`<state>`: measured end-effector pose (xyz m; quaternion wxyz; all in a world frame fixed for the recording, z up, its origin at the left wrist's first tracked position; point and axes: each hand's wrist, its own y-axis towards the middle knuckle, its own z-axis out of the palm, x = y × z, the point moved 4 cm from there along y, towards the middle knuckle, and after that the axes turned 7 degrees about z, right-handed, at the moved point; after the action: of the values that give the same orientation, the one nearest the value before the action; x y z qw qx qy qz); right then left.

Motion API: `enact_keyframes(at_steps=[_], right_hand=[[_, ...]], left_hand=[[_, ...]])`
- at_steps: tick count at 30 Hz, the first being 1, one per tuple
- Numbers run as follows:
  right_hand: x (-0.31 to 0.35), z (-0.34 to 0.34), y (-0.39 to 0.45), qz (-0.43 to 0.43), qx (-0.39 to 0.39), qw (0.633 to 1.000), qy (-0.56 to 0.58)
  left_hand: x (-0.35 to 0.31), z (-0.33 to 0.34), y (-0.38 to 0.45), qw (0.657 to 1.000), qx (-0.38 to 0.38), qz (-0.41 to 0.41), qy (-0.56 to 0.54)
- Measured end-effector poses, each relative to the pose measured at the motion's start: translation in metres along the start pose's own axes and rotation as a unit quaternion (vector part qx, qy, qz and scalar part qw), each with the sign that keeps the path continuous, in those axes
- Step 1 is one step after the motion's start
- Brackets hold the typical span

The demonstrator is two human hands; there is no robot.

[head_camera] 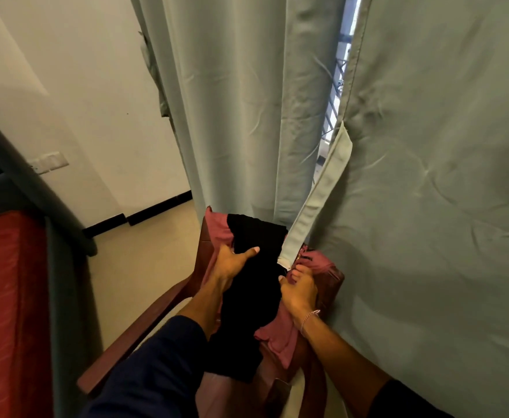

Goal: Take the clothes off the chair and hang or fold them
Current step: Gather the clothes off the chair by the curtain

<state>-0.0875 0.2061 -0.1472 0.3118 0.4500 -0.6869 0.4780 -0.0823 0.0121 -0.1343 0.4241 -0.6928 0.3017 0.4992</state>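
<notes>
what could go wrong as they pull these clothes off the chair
The left hand grips the black garment, which lies on the pink garment; lifting one might drag the other to the floor. The curtain's folded hem drops to the chair back beside the right hand, so it may get caught in that grip and tugged.

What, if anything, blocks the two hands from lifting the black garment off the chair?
Nothing visible does. The left hand grips the black garment; the right hand holds its other edge over the pink garment. The curtain tie hangs close beside it.
</notes>
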Motion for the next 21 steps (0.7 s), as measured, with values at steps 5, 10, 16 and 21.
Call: enact_keyframes(at_steps=[5, 10, 16, 21], right_hand=[[-0.009, 0.014, 0.012, 0.013, 0.099, 0.993, 0.071], [-0.028, 0.005, 0.009, 0.111, -0.056, 0.975, 0.182], [-0.081, 0.049, 0.038, 0.167, 0.036, 0.978, 0.119], [-0.016, 0.054, 0.002, 0.038, 0.210, 0.977, -0.014]], left_hand=[[-0.003, 0.020, 0.003, 1.000, 0.009, 0.013, 0.001], [0.008, -0.003, 0.020, 0.985, -0.059, -0.016, 0.163], [0.013, -0.012, 0.022, 0.991, -0.015, -0.006, 0.136], [0.019, -0.010, 0.019, 0.994, -0.038, 0.023, 0.101]])
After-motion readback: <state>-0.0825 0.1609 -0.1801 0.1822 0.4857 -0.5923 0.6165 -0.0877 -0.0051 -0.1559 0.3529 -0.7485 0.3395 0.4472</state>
